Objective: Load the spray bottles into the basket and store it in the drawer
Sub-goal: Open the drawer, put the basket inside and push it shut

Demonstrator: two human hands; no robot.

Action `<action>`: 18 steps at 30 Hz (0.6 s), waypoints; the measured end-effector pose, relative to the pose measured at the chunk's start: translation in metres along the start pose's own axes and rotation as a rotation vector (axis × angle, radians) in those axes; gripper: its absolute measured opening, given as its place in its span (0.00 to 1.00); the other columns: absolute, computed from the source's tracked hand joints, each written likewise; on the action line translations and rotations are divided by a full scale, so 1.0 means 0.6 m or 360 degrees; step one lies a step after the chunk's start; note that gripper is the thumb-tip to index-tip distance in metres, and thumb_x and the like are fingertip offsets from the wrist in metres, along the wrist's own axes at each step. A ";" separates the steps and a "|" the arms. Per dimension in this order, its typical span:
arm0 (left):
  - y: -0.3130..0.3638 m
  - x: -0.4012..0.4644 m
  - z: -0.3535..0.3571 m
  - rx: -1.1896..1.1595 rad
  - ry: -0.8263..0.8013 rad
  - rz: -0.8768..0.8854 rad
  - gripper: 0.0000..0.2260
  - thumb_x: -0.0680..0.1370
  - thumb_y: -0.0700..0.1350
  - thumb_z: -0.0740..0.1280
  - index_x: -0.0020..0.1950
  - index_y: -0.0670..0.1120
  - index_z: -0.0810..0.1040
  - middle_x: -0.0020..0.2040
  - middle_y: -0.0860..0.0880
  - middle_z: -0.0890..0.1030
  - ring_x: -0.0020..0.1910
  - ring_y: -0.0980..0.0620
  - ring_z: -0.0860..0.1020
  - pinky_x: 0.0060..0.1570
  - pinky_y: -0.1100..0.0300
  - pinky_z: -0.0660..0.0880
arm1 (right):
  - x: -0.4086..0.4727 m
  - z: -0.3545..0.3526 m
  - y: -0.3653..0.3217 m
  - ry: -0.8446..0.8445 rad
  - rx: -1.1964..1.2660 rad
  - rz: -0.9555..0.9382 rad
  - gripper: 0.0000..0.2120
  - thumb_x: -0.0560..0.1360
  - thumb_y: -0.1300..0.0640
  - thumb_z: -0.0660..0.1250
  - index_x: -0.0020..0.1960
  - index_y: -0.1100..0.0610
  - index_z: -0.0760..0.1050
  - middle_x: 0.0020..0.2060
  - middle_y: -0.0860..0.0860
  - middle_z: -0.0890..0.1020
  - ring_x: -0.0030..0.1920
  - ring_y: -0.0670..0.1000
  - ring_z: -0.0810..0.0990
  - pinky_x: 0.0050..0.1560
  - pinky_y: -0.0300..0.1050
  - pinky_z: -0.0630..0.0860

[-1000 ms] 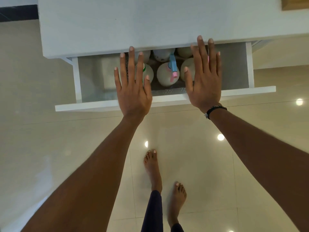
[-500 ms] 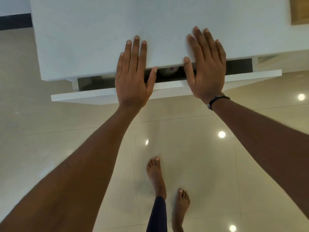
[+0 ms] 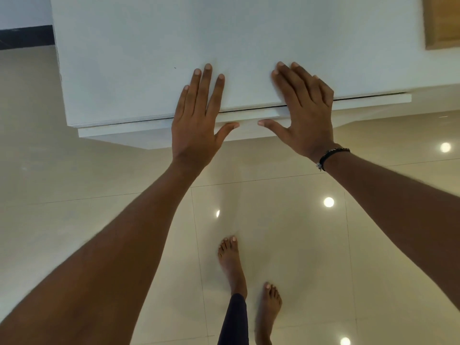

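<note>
- Bare feet (image 3: pixel 232 265) are standing on the tiled floor (image 3: pixel 286 245) below the drawer (image 3: pixel 149 129).
- The left hand (image 3: pixel 196 120) and the right hand (image 3: pixel 305 113), fingers straight and slightly spread, are lying flat over the drawer's front edge.
- The drawer is sitting almost fully inside the white cabinet (image 3: pixel 224 41); basket and bottles are hidden.

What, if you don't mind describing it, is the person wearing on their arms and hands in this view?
Both forearms are bare, with no sleeves in view. The left hand wears nothing: no ring, glove or band shows. The right hand is also bare, but its wrist carries a thin black beaded bracelet with a small silver-coloured charm hanging at one end. Fingernails on both hands look short and unpainted.
</note>
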State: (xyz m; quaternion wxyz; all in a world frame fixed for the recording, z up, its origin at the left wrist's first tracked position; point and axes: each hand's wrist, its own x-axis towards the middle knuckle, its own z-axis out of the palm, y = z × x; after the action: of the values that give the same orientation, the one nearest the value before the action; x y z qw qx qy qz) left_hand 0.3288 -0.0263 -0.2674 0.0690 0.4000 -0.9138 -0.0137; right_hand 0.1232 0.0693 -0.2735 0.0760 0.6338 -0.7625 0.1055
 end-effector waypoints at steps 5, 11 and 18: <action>-0.001 0.004 0.003 0.0056 0.0062 -0.0008 0.30 0.80 0.57 0.59 0.76 0.46 0.55 0.76 0.43 0.58 0.76 0.44 0.56 0.73 0.53 0.51 | 0.000 0.005 -0.003 0.0034 -0.0056 0.0001 0.30 0.79 0.37 0.55 0.76 0.52 0.59 0.75 0.48 0.64 0.76 0.49 0.60 0.71 0.48 0.57; -0.008 0.002 -0.007 0.0061 -0.0007 0.0009 0.27 0.81 0.45 0.59 0.77 0.45 0.51 0.77 0.43 0.55 0.77 0.44 0.53 0.74 0.53 0.53 | 0.006 -0.008 -0.017 -0.0180 -0.0071 0.0067 0.29 0.80 0.48 0.60 0.77 0.50 0.53 0.77 0.50 0.57 0.77 0.51 0.55 0.75 0.51 0.54; -0.002 0.020 -0.070 -0.0180 -0.0411 -0.0051 0.33 0.77 0.43 0.66 0.77 0.48 0.51 0.78 0.45 0.53 0.77 0.46 0.51 0.71 0.52 0.62 | 0.027 -0.065 -0.045 -0.0626 -0.0112 0.0169 0.46 0.71 0.55 0.73 0.78 0.51 0.46 0.78 0.56 0.50 0.78 0.57 0.49 0.76 0.61 0.53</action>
State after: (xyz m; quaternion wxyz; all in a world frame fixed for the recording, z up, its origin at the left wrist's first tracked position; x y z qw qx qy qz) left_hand 0.3273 -0.0347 -0.2245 -0.0269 0.4050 -0.9063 -0.1176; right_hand 0.1461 0.0592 -0.2301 -0.0581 0.5982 -0.7981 -0.0431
